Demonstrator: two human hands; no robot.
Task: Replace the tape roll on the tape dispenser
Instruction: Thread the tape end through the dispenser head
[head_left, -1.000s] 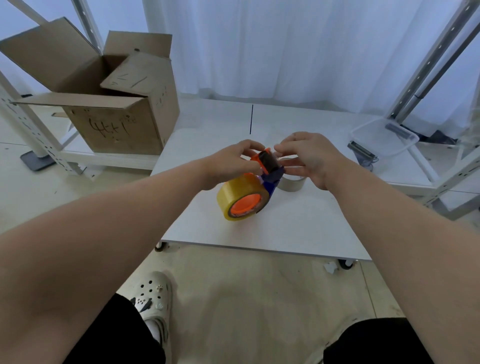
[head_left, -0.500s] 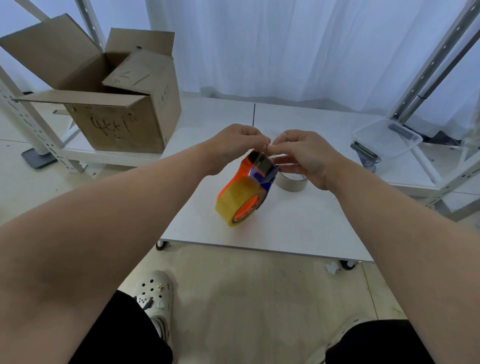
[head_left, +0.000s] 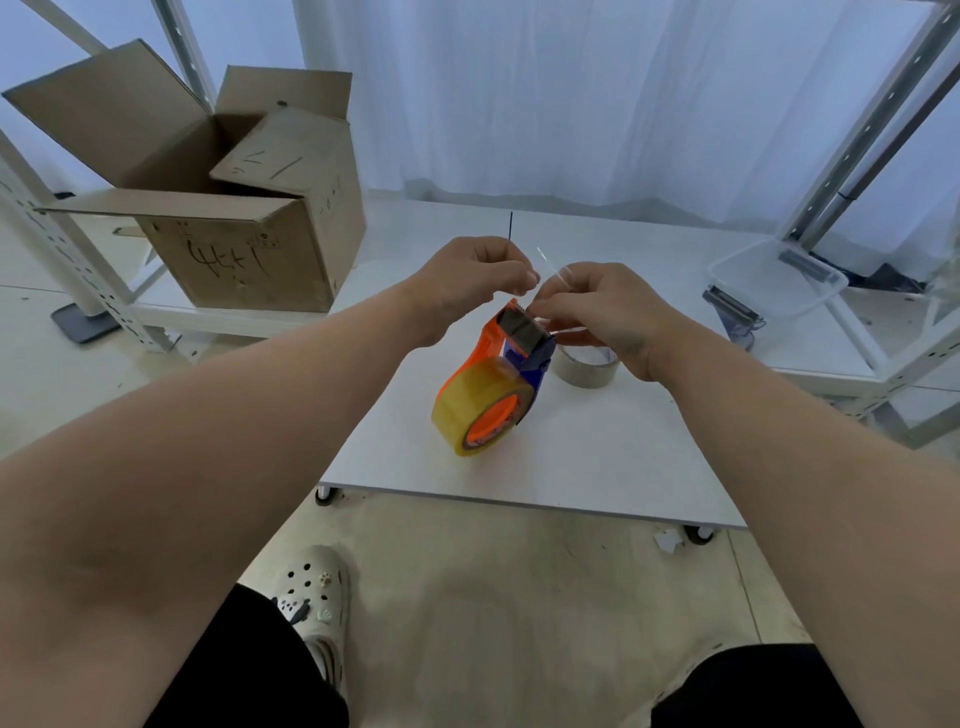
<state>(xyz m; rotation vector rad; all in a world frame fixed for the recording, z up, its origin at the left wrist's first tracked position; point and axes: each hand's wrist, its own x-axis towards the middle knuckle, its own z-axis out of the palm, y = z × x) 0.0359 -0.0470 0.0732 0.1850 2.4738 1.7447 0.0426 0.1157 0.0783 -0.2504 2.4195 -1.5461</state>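
Fig. View from head cam, person seated at a low white table (head_left: 597, 467).

Tape dispenser (head_left: 511, 340) (orange/blue body) stands tilted near the tabletop's centre, a little toward the near edge. The yellow tape roll (head_left: 470, 410) is mounted on its orange hub, at the low end. Cannot tell whether the roll touches the tabletop or hangs just above it.

L hand (head_left: 467, 280): fingers curled tight, thumb and forefinger pinching the end of a clear tape strip (head_left: 544, 259) above the dispenser's top end.

R hand (head_left: 597, 306): fingers curled narrow, tips pinching the same strip right at the dispenser's top end. Both hands nearly touch.

Empty roll (head_left: 587, 370) lies flat on the tabletop just beyond the dispenser, partly under the R wrist.

Change vs. 0.5 s ago: hands then sat directly on the dispenser's top; now they are raised off it, w/ clear strip showing between them. Dispenser sits lower and nearer the near edge. Vs. 1.0 s ago: the hub faces the cam less.

Surroundings: open cardboard box (head_left: 249, 249) on a shelf off the far-L corner; clear plastic tub (head_left: 776, 280) off the far-R corner.
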